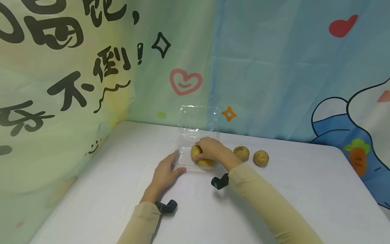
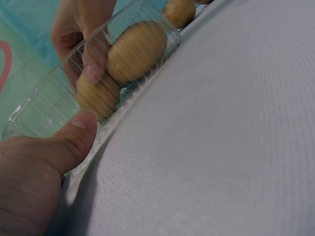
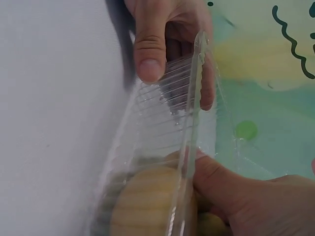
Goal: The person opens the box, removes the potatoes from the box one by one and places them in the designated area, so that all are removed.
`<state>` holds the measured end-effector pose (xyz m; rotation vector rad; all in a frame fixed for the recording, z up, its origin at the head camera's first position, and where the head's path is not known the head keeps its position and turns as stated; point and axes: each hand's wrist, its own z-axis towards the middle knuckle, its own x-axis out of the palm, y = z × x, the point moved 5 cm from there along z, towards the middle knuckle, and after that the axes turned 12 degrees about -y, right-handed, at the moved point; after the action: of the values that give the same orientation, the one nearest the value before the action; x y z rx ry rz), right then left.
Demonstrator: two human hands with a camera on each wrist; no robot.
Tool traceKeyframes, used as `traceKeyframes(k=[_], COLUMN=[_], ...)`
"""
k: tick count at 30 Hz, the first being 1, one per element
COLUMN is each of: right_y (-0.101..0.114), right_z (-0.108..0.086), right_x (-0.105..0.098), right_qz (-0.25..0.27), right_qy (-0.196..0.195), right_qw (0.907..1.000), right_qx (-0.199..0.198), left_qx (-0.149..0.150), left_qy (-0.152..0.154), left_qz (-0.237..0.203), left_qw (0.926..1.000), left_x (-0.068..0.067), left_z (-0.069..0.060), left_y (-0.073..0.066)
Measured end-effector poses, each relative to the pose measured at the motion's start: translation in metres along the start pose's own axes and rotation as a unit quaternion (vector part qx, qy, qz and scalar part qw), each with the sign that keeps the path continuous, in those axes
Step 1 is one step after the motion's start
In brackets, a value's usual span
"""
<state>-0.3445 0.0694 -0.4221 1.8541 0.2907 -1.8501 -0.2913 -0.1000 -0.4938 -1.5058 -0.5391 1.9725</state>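
A clear plastic clamshell box (image 1: 184, 156) sits on the table, its transparent lid (image 1: 199, 117) raised at the back. My left hand (image 1: 164, 172) grips the box's front left corner, its thumb (image 2: 78, 135) against the front wall and its fingers along the left side. Inside the box, my right hand (image 1: 211, 149) holds a potato (image 1: 195, 152) between thumb and fingers near the left end. Another potato (image 2: 138, 51) lies to the right of it, seen through the ribbed front wall. The right hand hides part of the box's inside.
Two more potatoes, one (image 1: 241, 153) close to the box and one (image 1: 261, 158) farther right, lie on the white tabletop (image 1: 304, 189). A printed cloth backdrop (image 1: 259, 67) stands behind the table and along its left side. Each wrist wears a dark camera mount (image 1: 167, 206).
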Motion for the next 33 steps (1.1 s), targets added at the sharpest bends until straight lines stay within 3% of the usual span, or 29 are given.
traceKeyframes(k=[7, 14, 33], right_y=[0.006, 0.021, 0.03], right_z=[0.004, 0.009, 0.009], right_x=[0.0, -0.002, 0.008], right_qz=[-0.019, -0.037, 0.008], right_qy=[0.006, -0.003, -0.012], right_qw=[0.9996, 0.9993, 0.9999], right_qx=[0.019, 0.002, 0.002], left_qx=[0.0, -0.009, -0.002], left_qy=[0.001, 0.003, 0.005], left_qz=[-0.003, 0.0, 0.005], left_qw=[1.0, 1.0, 1.0], left_x=[0.0, 0.001, 0.001], left_z=[0.0, 0.0, 0.001], left_y=[0.002, 0.003, 0.002])
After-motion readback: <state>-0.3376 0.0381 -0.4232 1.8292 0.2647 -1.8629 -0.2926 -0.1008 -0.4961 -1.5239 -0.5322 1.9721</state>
